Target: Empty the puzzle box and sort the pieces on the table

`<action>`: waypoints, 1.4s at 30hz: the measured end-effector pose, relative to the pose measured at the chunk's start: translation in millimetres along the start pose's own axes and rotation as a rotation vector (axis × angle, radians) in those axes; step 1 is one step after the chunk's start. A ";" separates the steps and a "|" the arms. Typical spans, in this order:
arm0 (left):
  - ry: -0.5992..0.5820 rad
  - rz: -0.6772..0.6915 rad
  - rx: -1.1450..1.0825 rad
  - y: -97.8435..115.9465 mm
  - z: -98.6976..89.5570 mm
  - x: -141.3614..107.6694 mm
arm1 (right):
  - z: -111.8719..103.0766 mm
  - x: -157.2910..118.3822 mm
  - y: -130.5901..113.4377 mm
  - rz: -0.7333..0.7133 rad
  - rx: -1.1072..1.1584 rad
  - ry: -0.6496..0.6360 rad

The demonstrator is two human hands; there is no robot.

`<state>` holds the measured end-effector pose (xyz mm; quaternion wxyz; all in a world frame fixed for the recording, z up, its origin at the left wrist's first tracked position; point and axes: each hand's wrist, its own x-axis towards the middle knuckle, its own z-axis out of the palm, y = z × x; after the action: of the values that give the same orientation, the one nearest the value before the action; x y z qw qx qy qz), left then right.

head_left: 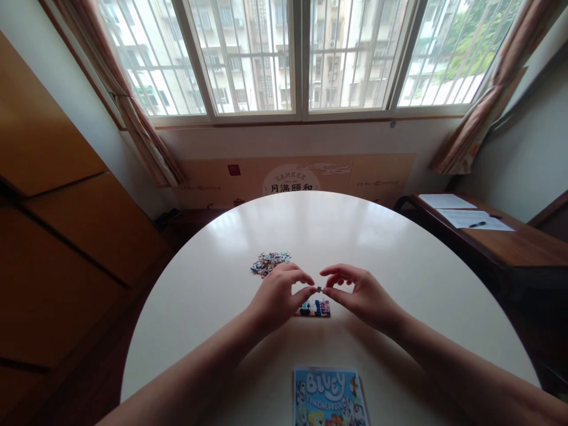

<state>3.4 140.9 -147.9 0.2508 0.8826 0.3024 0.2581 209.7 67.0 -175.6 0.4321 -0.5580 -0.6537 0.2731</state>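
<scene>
Small dark piece (320, 289) at the thumb tips, between left hand (281, 296) and right hand (361, 293); both half-curled, right thumb and index apart, too tiny to tell which grips it. Left hand partly hides the assembled puzzle section (320, 308) and the piece pile (270, 263), the latter nearer the table's (213, 367) far edge. Bluey sheet (326, 393) and table's near edge cut off.
</scene>
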 end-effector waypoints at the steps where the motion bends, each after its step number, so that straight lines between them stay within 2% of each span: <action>1: -0.005 0.007 -0.017 -0.3 -2.7 -0.2 | 0.7 -0.5 -0.4 -0.008 0.014 -0.001; 9: -0.063 0.034 -0.051 3.8 -6.2 -0.3 | 4.2 -3.6 -6.8 -0.037 0.031 0.024; 12: -0.052 0.025 -0.021 0.9 -17.3 1.9 | 2.6 -3.8 -8.9 -0.053 -0.021 0.051; 14: 0.012 -0.058 0.034 -9.5 -35.9 4.5 | -0.2 -3.4 -10.1 -0.054 -0.064 0.072; 15: 0.077 -0.139 0.073 -17.4 -48.0 5.8 | -1.9 -3.1 -10.6 -0.045 -0.078 0.073; 17: 0.110 -0.334 0.174 -36.6 -73.6 7.5 | -5.4 -2.3 -11.3 -0.022 -0.090 0.060; 20: 0.044 -0.587 0.275 -64.3 -101.1 7.5 | -8.5 -1.3 -11.6 0.000 -0.107 0.023; 23: -0.010 -0.673 0.257 -79.9 -104.7 6.6 | -8.2 -1.6 -11.4 0.014 -0.134 -0.046; 27: -0.047 -0.678 0.249 -81.4 -91.3 7.3 | -6.5 -3.7 -11.2 0.002 -0.209 -0.115; 30: 0.025 -0.647 0.333 -73.9 -85.7 8.1 | -5.4 -5.6 -11.3 -0.032 -0.273 -0.126; 33: 0.097 -0.554 0.433 -62.3 -84.3 7.8 | -3.5 -7.1 -12.1 -0.102 -0.305 -0.163; 36: 0.101 -0.434 0.449 -49.0 -79.5 5.8 | -1.3 -8.5 -14.6 -0.214 -0.304 -0.220; 39: 0.012 -0.297 0.352 -36.4 -68.1 2.7 | -0.3 -10.0 -17.8 -0.311 -0.309 -0.288; 42: -0.164 -0.205 0.253 -24.6 -54.5 -0.8 | -0.1 -11.5 -20.2 -0.379 -0.345 -0.351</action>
<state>-40.2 172.9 -122.5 0.1867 0.8898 0.3993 0.1182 199.8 51.3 -161.6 0.2546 -0.4357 -0.8474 0.1648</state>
